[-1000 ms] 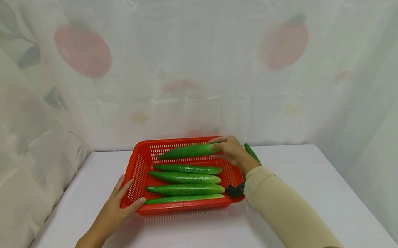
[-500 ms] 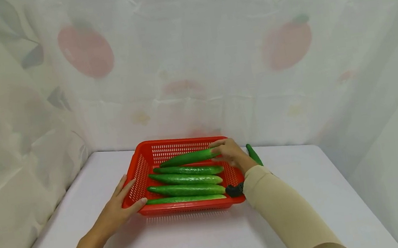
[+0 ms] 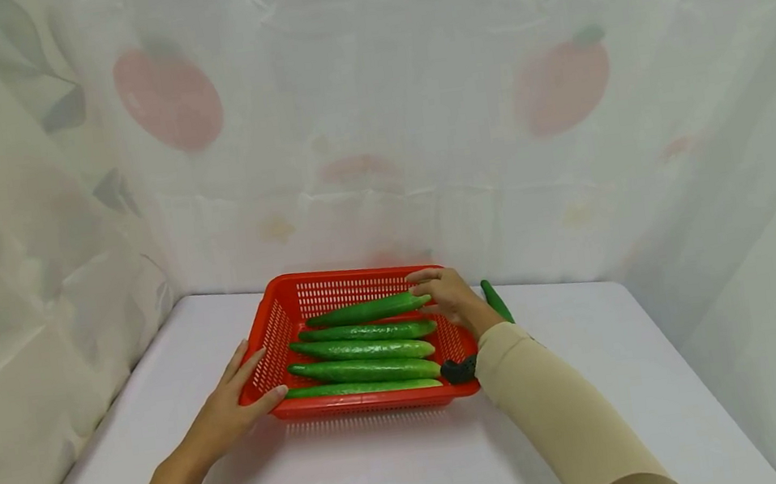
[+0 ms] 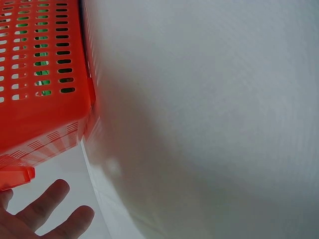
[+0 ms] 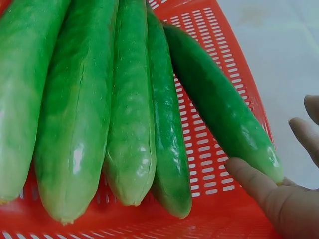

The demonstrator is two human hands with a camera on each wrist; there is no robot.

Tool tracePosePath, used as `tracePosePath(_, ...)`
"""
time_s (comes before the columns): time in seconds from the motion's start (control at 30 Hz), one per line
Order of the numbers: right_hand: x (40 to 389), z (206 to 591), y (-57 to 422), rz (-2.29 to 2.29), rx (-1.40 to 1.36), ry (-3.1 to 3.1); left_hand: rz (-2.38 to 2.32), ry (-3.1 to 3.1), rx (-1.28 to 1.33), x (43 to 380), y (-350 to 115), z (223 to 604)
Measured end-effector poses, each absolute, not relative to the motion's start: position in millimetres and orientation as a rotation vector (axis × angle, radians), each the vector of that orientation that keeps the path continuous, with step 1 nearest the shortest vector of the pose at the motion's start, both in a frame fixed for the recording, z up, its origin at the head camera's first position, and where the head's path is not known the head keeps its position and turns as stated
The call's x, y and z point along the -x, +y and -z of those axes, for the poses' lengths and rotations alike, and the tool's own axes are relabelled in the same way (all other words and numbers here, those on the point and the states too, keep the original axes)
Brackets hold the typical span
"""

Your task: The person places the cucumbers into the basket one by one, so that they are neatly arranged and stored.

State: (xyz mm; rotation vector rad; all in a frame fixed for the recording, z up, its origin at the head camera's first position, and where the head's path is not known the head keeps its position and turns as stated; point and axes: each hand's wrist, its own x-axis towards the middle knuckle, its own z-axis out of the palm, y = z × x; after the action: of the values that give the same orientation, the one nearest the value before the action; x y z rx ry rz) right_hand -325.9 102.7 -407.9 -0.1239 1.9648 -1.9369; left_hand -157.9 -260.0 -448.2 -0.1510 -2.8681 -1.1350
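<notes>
A red plastic basket (image 3: pixel 263 328) holds several green cucumbers (image 3: pixel 361 349) lying side by side. My left hand (image 3: pixel 223 415) is at the basket's left front corner, fingers spread and thumb tip at the rim; in the left wrist view its fingers (image 4: pixel 47 201) stretch out below the red wall. My right hand (image 3: pixel 448 291) reaches over the right side, beside the pale end of the rearmost cucumber (image 3: pixel 367 309). In the right wrist view the thumb touches this cucumber (image 5: pixel 219 99) near its tip, while other fingers (image 5: pixel 305 137) extend away from it.
Another cucumber (image 3: pixel 496 301) lies on the white table (image 3: pixel 595 362) to the right of the basket, partly hidden by the right arm. Pale curtains with fruit prints (image 3: pixel 357 115) stand behind and at both sides of the table.
The rearmost cucumber has come down from a raised position into the basket behind the others, its left end shifting slightly. My right fingers have loosened around it. The left hand stays at the corner.
</notes>
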Motion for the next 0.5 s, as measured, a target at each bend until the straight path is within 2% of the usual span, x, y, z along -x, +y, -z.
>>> tracePosePath(0.5,324.9,410.8,105.1,1.945,0.162,1.953,1.136,-2.861,0.156,159.1,-260.9,449.8)
